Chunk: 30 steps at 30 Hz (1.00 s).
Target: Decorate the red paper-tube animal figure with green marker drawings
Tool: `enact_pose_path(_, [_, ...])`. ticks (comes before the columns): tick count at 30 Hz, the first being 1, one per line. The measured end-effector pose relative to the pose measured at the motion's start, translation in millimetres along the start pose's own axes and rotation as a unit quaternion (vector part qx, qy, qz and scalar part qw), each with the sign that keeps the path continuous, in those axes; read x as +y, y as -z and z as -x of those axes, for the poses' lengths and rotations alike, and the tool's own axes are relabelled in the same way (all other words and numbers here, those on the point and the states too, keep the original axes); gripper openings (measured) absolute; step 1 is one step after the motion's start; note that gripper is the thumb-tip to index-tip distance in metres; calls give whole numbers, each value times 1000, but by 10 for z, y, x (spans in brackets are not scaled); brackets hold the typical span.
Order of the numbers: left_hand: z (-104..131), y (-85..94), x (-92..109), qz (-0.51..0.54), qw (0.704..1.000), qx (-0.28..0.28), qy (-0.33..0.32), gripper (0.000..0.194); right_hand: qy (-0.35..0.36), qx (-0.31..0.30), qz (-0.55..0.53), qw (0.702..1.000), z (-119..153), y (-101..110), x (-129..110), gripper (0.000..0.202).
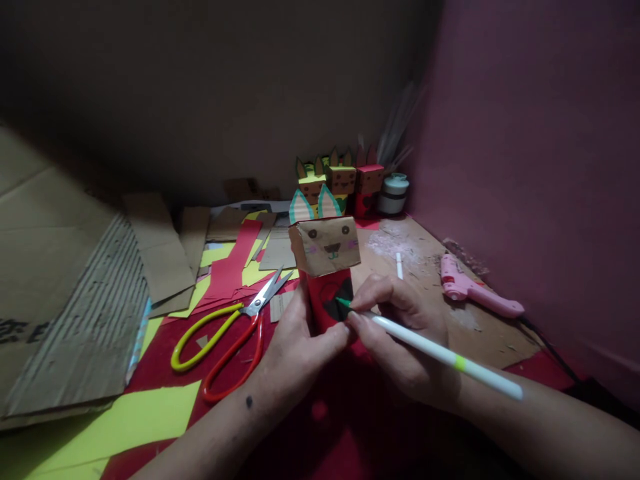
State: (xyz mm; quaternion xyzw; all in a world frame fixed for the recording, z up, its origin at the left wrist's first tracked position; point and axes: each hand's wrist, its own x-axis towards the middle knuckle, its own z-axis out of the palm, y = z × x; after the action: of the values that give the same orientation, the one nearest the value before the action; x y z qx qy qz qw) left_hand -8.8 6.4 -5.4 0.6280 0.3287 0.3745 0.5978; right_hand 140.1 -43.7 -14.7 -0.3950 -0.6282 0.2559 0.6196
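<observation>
A small animal figure (327, 247) with a cardboard box head, two upright ears, a drawn face and a red body is in the middle of the view. My left hand (305, 333) grips its red body from the left and below. In my right hand (400, 320) is a white marker (430, 347) with a green tip, pinched between thumb and fingers. The green tip touches a dark heart shape (336, 301) on the red body; part of the heart inside its outline is still red. The lower body is hidden by my hands.
Yellow-and-red scissors (255, 307) lie partly open on the left, near red paper (235, 260) and cardboard pieces (160, 247). A pink glue gun (477, 290) rests on the right. Behind stand several similar figures (341, 180), a pale canister (394, 193) and a white marker cap (399, 265).
</observation>
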Motion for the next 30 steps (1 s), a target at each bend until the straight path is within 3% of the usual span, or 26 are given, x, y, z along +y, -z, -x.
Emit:
enact_pose_path(7, [30,-3,-24,8,1000,-6,-6,39,1,41,-12,999,-11,-29,17,11])
enact_pose_path(12, [29,2,-16,13,1000,-3,1,35,2,14,-12,1000,-7,-17,11,11])
enact_pose_path(18, [20,5,0,7,1000,-4,-3,38,1,49,-6,999,-20,-31,12,11])
enact_pose_path(30, [11,-7,2,9,1000,-10,-9,38,-10,49,-17,999,-6,-37,32,11])
